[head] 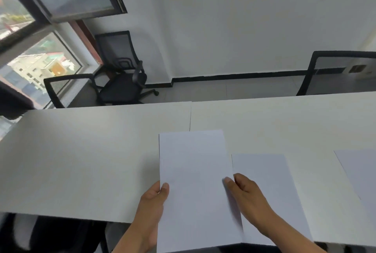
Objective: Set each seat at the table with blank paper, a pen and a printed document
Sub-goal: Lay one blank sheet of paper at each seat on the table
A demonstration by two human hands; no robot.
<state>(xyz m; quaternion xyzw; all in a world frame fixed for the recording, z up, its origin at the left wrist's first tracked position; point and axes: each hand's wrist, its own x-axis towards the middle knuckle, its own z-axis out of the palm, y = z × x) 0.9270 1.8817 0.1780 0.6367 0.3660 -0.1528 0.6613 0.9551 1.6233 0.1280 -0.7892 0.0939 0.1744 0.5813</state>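
Blank sheet (195,181) pinched at both long edges by left hand (151,204) and right hand (247,193), probably for squaring near table (81,161) front edge, beside laid sheet (268,187).

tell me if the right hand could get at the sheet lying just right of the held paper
Probably yes: the right hand pinches the held paper directly over that flat sheet, with nothing between; it must let go first.

Matt white table (81,161), smooth paper sheets (193,171), mesh-cloth chair backs (120,49), prob.
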